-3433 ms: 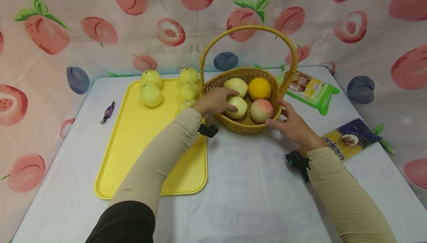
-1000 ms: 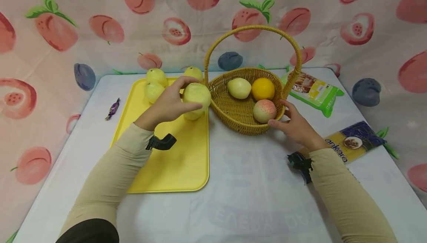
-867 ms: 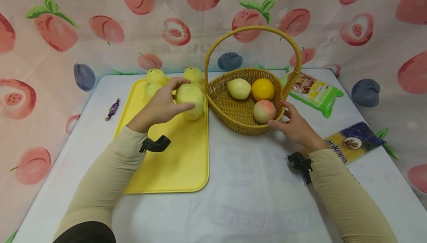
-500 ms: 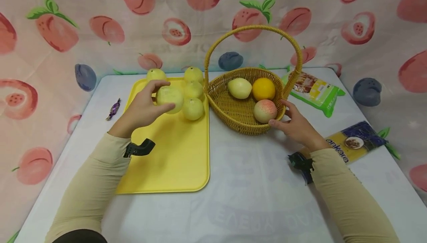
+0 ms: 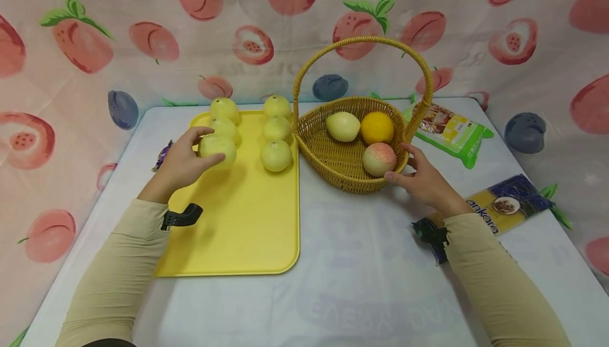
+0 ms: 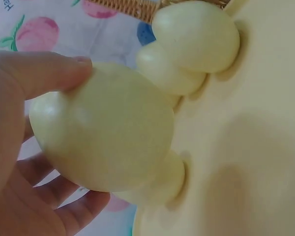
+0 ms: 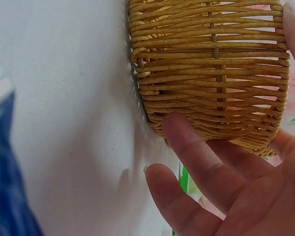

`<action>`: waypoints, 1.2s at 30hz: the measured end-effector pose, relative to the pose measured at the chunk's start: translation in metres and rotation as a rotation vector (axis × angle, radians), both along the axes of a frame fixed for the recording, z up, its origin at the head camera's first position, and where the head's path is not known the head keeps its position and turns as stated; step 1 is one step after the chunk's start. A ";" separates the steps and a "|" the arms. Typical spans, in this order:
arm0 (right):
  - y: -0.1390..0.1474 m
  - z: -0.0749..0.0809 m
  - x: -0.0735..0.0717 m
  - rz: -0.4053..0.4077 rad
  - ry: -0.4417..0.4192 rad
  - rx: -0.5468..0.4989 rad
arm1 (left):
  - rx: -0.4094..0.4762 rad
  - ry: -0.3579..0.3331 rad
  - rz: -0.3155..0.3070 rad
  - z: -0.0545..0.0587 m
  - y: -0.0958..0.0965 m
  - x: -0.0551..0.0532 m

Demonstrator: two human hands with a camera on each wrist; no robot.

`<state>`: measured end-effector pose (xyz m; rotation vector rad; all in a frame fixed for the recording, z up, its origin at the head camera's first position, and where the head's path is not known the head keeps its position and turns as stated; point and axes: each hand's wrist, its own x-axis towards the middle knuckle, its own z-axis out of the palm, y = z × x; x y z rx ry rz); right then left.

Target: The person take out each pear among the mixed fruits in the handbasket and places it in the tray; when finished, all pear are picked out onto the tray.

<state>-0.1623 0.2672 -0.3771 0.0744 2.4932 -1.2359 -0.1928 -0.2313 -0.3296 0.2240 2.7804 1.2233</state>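
My left hand [image 5: 180, 166] holds a pale yellow-green round fruit [image 5: 217, 151] between thumb and fingers, over the left side of the yellow tray [image 5: 242, 236]. In the left wrist view the fruit [image 6: 105, 128] fills the grasp, thumb on one side and fingers on the other. Two like fruits stand behind it, and a column of three, including the front fruit [image 5: 276, 156], lies along the tray's right edge. My right hand [image 5: 425, 180] grips the wicker basket [image 5: 333, 170] by its right front rim. Inside the basket are another pale fruit [image 5: 343, 126], an orange [image 5: 377, 128] and a peach [image 5: 379, 159].
Behind the right hand lies a green food packet [image 5: 447, 130], with a blue and yellow "ankara" packet [image 5: 506, 204] nearer the table's right edge. A purple wrapped candy [image 5: 163, 155] is partly hidden by the left hand. The basket's tall handle [image 5: 363, 39] arches upward.
One pale fruit has left the basket in my left hand and moved leftward over the tray, past the right column to the left column. My right hand stays on the rim.
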 end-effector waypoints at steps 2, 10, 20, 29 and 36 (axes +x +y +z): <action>0.000 0.000 0.000 0.000 0.001 0.002 | -0.005 0.002 0.010 -0.004 -0.003 -0.001; 0.000 -0.001 0.000 0.004 0.004 0.001 | -0.046 0.011 0.018 -0.020 -0.011 -0.008; 0.001 -0.002 0.000 0.002 0.021 0.007 | -0.057 -0.008 0.036 -0.032 -0.014 -0.014; 0.000 -0.001 0.001 -0.006 0.013 0.010 | -0.062 -0.023 0.045 -0.037 -0.014 -0.020; 0.000 0.000 0.001 -0.005 0.011 0.011 | -0.074 -0.047 0.057 -0.040 -0.018 -0.024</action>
